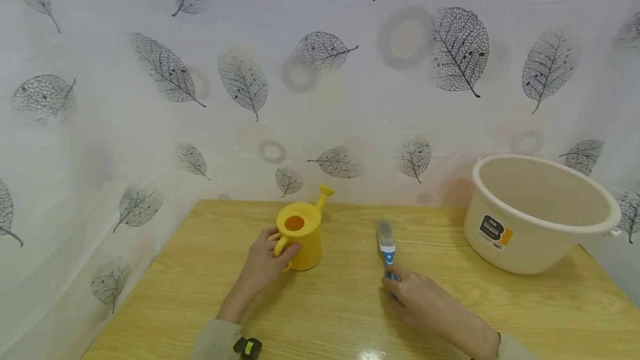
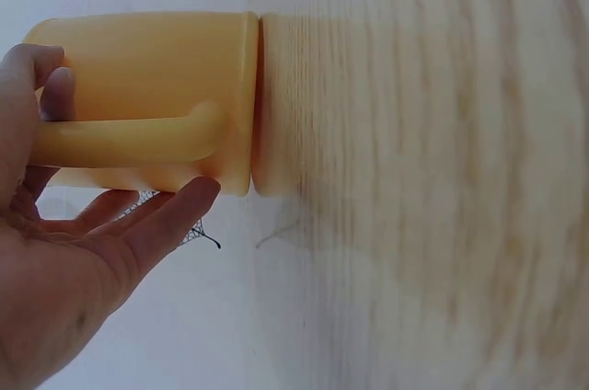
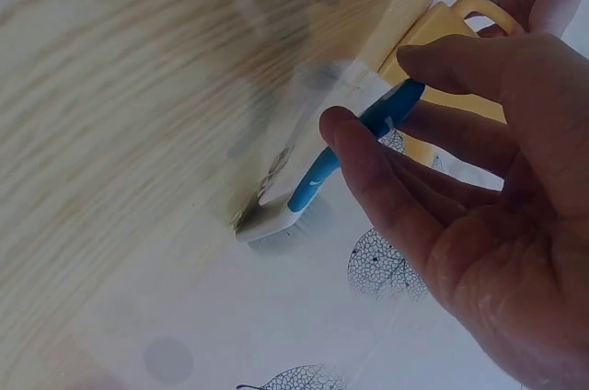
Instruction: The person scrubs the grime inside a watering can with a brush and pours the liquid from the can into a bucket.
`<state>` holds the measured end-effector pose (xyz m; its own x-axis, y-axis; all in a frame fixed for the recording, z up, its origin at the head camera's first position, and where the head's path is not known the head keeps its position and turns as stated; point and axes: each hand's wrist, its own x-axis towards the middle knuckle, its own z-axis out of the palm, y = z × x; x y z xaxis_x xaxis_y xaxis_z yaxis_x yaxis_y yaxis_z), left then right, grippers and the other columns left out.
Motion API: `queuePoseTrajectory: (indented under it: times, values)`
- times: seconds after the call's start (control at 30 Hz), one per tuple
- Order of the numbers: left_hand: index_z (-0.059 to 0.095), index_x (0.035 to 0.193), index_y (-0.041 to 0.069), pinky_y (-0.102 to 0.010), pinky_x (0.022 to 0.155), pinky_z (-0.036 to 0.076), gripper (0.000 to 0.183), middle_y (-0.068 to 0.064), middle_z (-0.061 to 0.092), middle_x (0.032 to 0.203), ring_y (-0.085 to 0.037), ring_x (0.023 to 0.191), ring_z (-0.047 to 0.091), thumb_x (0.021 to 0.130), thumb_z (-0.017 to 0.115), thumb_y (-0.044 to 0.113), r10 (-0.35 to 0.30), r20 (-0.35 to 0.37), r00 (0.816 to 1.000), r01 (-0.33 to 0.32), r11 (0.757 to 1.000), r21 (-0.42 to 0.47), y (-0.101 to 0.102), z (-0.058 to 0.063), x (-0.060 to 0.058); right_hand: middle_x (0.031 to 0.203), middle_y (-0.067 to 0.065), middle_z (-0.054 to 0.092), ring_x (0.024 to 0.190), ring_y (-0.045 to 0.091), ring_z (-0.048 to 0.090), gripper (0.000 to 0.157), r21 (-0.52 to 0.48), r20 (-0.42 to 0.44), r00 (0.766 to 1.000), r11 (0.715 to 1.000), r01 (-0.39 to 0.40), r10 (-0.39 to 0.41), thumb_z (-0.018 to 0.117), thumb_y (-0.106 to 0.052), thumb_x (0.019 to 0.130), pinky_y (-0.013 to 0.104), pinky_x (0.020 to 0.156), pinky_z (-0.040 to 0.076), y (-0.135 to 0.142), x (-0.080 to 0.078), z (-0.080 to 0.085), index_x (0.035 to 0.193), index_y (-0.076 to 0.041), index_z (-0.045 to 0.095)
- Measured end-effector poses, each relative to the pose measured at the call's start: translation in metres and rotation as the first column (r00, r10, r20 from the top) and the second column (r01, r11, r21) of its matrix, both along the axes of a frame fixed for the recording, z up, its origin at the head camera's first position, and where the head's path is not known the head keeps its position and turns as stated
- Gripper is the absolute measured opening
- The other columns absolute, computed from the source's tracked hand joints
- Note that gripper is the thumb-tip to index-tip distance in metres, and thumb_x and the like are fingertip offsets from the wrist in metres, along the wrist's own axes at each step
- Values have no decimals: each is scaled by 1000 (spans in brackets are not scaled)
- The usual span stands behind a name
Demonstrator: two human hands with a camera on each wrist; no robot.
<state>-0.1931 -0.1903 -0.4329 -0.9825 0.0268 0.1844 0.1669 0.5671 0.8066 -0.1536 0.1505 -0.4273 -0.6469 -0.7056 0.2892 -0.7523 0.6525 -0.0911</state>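
Observation:
A yellow watering can [image 1: 307,243] stands upright on the wooden table, its spout pointing to the far right. My left hand [image 1: 267,260] holds it by the handle [image 2: 129,140], thumb on one side and fingers on the other. To the right, my right hand [image 1: 417,293] pinches the blue handle of a scrubbing brush [image 1: 388,254] between thumb and fingers. The brush head [image 3: 269,222] is white with grey bristles and points away from me. Its tip is close to the tabletop; whether it touches cannot be seen. Part of the brush handle is hidden by the fingers.
A large cream plastic tub [image 1: 525,238] with a label stands at the right of the table [image 1: 200,288]. Behind the table hangs a pale curtain [image 1: 310,115] printed with dark leaves. A black wristband device [image 1: 248,347] sits at the left wrist.

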Motion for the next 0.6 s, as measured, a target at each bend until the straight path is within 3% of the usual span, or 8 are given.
queuePoseTrajectory:
  times: [0.23, 0.6]
  values:
    - [77, 86, 10, -51, 105, 55, 27, -13, 52, 148, -36, 131, 54, 95, 73, 35, 4, 1, 1000, -4, 1000, -13, -1, -1, 1, 103, 10, 67, 71, 13, 67, 13, 21, 18, 1000, 1000, -3, 2, 78, -3, 84, 18, 57, 56, -1, -1, -5, 96, -2, 71]
    - [76, 84, 12, -56, 107, 53, 22, -14, 54, 146, -40, 134, 53, 94, 74, 31, -1, -31, 1000, 0, 1000, -31, -1, -1, 0, 102, 8, 68, 74, 15, 68, 17, 69, 18, 1000, 998, -4, 3, 81, -7, 82, 24, 59, 58, 0, -1, -7, 96, -6, 72]
